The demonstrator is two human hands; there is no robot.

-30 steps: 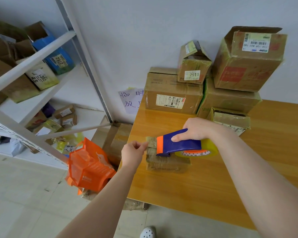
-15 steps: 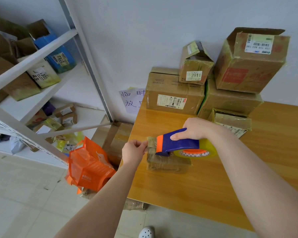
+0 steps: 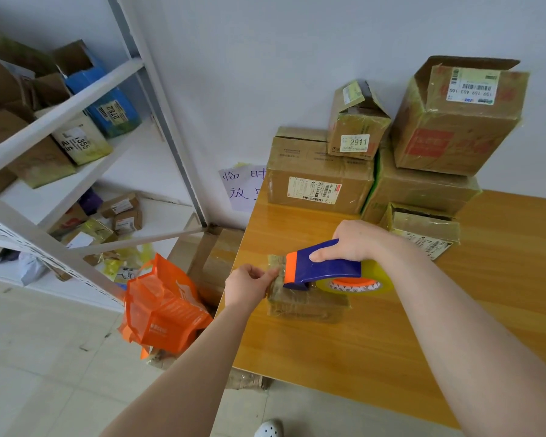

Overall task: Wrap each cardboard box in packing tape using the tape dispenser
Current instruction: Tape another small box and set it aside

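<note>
On bench [image 3: 391,342] near left edge: small cardboard box [image 3: 306,302]; left hand [image 3: 249,287] fingers pinching its end, right hand [image 3: 350,242] clenched round tape dispenser [image 3: 325,268] atop it. Best: pull steadily, tape taut, box pinned

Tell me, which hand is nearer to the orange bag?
Left. The left hand pinches the small box at the table edge, just right of the orange bag; the right hand grips the tape dispenser farther right.
</note>
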